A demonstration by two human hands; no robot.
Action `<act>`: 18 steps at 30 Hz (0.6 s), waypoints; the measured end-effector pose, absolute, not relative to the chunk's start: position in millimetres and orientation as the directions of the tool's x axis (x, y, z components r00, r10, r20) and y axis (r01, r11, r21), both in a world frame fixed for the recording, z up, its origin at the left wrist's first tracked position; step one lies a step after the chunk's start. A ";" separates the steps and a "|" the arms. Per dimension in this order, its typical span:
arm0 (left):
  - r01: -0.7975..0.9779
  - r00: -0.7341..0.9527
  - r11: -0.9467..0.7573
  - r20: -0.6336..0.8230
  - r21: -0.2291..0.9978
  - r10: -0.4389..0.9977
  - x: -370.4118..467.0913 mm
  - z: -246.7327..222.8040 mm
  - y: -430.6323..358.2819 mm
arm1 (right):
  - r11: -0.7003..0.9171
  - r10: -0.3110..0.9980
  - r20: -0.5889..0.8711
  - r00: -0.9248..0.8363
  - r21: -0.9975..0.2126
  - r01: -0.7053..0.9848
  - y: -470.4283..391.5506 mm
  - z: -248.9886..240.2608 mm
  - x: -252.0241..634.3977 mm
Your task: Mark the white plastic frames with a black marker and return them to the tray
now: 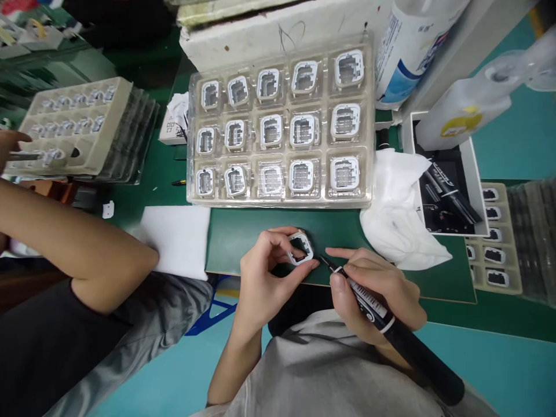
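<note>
Between the fingers and thumb of my left hand (pixel 267 278) is a small white square frame (pixel 309 250) with rounded corners and a dark inside. My right hand (pixel 382 289) grips a black marker pen (pixel 369 304), its fine tip pointing at the frame's right side. A small gap seems to lie between tip and frame. Just beyond my hands stands a clear plastic tray (pixel 280 204) with rows of similar white frames, such as one white frame (pixel 303 175) in the front row.
A white cloth (pixel 399 214) lies right of the tray, beside a white box (pixel 482 191) holding markers. Bottles (pixel 403 52) stand behind. A folded white pad (pixel 178 240) is at left, near a co-worker's arm (pixel 82 237) and stacked trays (pixel 108 168). Another tray (pixel 512 237) sits far right.
</note>
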State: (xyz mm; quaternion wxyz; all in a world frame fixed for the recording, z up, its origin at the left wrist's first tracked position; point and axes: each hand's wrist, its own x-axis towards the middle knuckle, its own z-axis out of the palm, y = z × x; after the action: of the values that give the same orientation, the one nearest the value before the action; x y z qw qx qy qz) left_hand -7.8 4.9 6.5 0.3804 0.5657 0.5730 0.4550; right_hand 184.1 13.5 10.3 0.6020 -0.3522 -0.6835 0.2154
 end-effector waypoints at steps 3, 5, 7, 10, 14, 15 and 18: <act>0.238 -0.028 0.005 0.002 0.971 1.000 -3.2 6.9 3.9 | 0.637 0.763 0.646 -0.019 -0.746 0.197 14.3 12.0 183.5; 0.252 -0.004 0.022 -0.022 0.968 1.000 0.3 7.7 3.1 | 0.629 0.771 0.636 -0.018 -0.757 0.175 15.0 13.3 183.0; 0.270 -0.003 0.037 -0.037 0.962 0.999 3.6 8.1 2.3 | 0.618 0.782 0.623 -0.022 -0.769 0.164 15.5 14.5 182.6; 0.289 -0.013 0.037 -0.035 0.957 0.999 6.7 7.6 1.4 | 0.609 0.790 0.612 -0.033 -0.777 0.161 15.0 15.8 182.7; 0.292 -0.030 0.026 -0.018 0.956 0.999 7.2 5.7 0.5 | 0.574 0.815 0.578 -0.029 -0.800 0.178 12.7 15.5 183.5; 0.291 -0.028 0.023 -0.015 0.957 0.999 6.8 5.3 0.6 | 0.568 0.820 0.572 -0.035 -0.802 0.185 12.4 15.4 183.9; 0.294 -0.006 -0.023 0.026 0.955 1.000 5.6 5.4 2.8 | 0.564 0.825 0.561 -0.074 -0.803 0.192 13.0 16.0 184.6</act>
State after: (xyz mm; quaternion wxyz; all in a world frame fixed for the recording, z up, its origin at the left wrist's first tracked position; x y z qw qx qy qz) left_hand 5.6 2.8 5.4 0.4112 0.5724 0.5652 0.4287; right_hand 184.6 13.0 16.0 0.5677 -0.3750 -0.6780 0.2784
